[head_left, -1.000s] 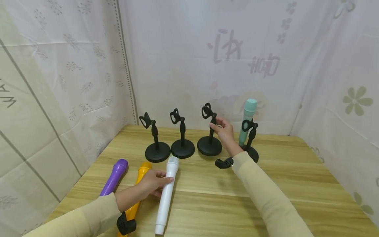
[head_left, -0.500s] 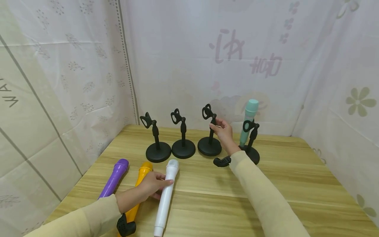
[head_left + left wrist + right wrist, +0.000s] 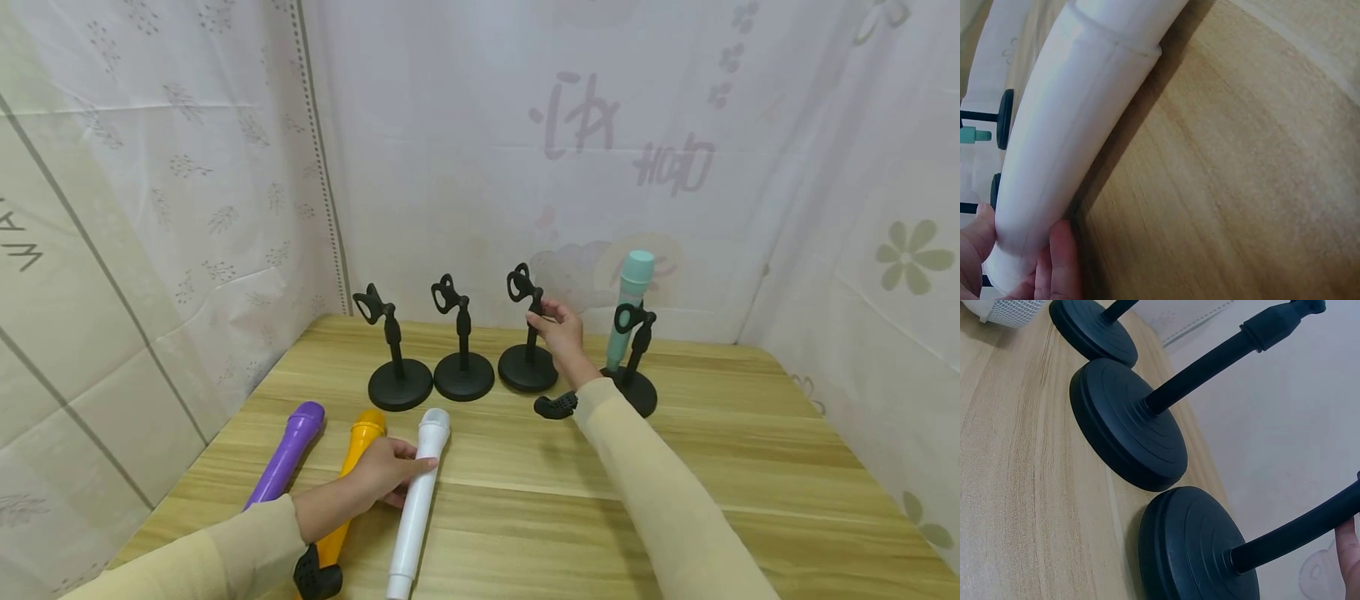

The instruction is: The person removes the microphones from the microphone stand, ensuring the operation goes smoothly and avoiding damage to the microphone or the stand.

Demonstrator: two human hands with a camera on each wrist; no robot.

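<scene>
My left hand (image 3: 384, 473) grips a white microphone (image 3: 415, 525) near its head, thumb on top. In the left wrist view its white handle (image 3: 1066, 125) slants just over the wood; I cannot tell whether it touches. My right hand (image 3: 564, 335) pinches the stem of a black microphone stand (image 3: 528, 368), third from the left, its clip holding nothing. In the right wrist view that stand's round base (image 3: 1194, 550) sits close beside the neighbouring base (image 3: 1125, 425). An orange microphone (image 3: 366, 427) lies partly under my left hand and wrist.
Two more black stands, the leftmost (image 3: 401, 385) and its neighbour (image 3: 463, 377), stand at the back with bare clips. A mint-green microphone (image 3: 634, 279) stands upright behind the rightmost stand (image 3: 640, 392). A purple microphone (image 3: 288, 454) lies at the left. A curtain hangs behind the table (image 3: 720, 450).
The white microphone in my left hand has come slightly toward me. My right hand and the third stand have shifted a little left, nearer the second stand.
</scene>
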